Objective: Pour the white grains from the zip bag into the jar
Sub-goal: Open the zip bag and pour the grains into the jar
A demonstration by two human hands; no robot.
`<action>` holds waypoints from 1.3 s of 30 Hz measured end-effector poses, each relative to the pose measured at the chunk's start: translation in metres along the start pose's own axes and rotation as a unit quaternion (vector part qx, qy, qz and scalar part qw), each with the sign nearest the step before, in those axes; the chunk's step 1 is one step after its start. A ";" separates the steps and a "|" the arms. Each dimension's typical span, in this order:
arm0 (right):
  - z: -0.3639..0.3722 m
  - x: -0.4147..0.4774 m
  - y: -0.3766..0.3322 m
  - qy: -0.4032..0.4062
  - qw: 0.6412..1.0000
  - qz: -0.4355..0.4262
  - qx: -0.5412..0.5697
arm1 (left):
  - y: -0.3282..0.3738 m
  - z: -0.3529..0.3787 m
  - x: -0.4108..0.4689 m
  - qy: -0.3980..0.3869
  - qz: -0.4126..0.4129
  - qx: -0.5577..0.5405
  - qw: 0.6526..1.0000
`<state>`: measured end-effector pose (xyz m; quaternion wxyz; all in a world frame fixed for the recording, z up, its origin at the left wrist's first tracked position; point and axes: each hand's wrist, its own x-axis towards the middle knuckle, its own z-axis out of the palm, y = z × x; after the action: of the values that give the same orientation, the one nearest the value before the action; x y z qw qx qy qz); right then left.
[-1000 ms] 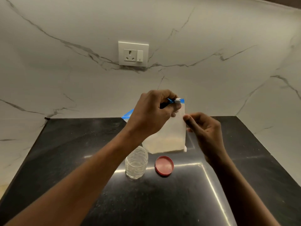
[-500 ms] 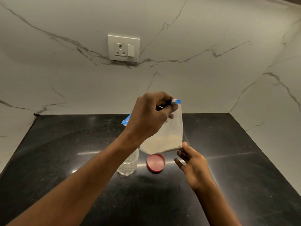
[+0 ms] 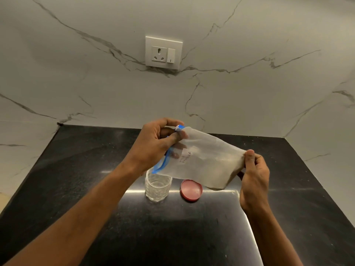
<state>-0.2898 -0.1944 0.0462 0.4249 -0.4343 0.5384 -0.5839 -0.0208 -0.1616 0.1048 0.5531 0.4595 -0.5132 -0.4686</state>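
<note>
The left hand (image 3: 155, 145) and right hand (image 3: 254, 174) pinch, forearms extended.

Zip bag (image 3: 203, 162) thin translucent plastic, crinkled. Jar (image 3: 158, 186) clear, faceted. Surface (image 3: 192, 227) glossy black stone; lid (image 3: 191, 189) matt red plastic.

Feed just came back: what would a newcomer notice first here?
The clear plastic zip bag of white grains is held sideways mid-frame, with the left hand gripping its blue zip end and the right hand pinching its bottom corner. Below the zip end, an open clear glass jar stands on the black stone counter, with a round red lid to its right.
</note>
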 end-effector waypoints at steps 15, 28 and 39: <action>0.014 0.004 0.002 0.052 0.986 -0.144 -0.066 | -0.045 -0.021 -0.010 0.004 -0.019 0.017 1.000; 0.028 0.004 -0.008 0.029 0.931 -0.330 -0.150 | -0.063 -0.032 -0.016 0.070 -0.017 0.020 0.997; 0.037 0.004 -0.021 -0.022 0.913 -0.386 -0.129 | -0.063 -0.037 -0.018 0.085 -0.015 -0.001 0.996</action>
<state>-0.2554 -0.2068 0.0689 0.1186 -0.6718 0.3899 -0.6185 0.0125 -0.1513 0.0384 0.5876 0.5049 -0.4570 -0.4370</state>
